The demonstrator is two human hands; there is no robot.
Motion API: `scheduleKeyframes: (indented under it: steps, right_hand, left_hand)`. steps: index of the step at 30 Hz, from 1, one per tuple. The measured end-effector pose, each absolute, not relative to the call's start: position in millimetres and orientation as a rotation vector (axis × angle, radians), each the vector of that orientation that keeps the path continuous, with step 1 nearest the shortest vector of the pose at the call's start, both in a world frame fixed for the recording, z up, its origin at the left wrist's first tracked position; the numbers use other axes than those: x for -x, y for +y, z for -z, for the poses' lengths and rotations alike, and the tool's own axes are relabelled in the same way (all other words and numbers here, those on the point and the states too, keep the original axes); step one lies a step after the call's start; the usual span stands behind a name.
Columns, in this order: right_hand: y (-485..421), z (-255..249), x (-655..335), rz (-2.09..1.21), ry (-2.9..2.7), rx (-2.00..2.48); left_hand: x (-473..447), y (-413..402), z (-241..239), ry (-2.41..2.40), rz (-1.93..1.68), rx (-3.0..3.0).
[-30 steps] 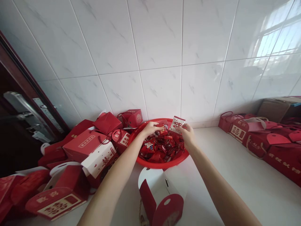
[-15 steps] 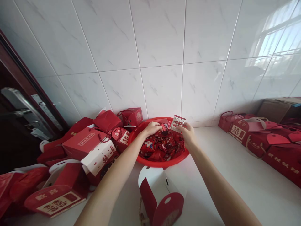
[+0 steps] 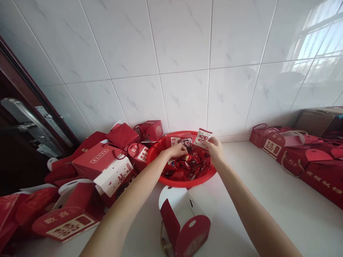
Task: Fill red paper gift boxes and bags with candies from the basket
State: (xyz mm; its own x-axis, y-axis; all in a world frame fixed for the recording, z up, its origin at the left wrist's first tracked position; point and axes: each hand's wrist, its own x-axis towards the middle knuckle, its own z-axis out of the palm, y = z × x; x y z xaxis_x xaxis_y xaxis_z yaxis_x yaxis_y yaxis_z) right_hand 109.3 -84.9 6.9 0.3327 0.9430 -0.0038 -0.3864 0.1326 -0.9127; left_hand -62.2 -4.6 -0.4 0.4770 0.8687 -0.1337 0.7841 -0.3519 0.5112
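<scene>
Looks like a home, can't tell which rm, judging by marble-look wall tiles (image 3: 182, 39) w/ barred-window refl. (image 3: 318, 43), dark door (image 3: 16, 157) w/ metal handle (image 3: 23, 116) & white desk (image 3: 268, 185).

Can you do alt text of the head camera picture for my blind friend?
A person's right hand holds a white packet over a red basket of small red packets; the left hand is down at them. An open box stands in front.

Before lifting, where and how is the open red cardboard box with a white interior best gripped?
On the box, likely the rounded red near flap, pinched at its oval hole from the near side: the flap stands up with its curved edge exposed.
</scene>
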Motion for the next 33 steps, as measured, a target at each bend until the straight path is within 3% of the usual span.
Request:
scheduleKeyframes:
  steps: [33]
  right_hand:
    - [-86,-11,-109,-1.079,-0.683,1.011]
  left_hand:
    - [32,-10,15,1.29,0.248,-2.629]
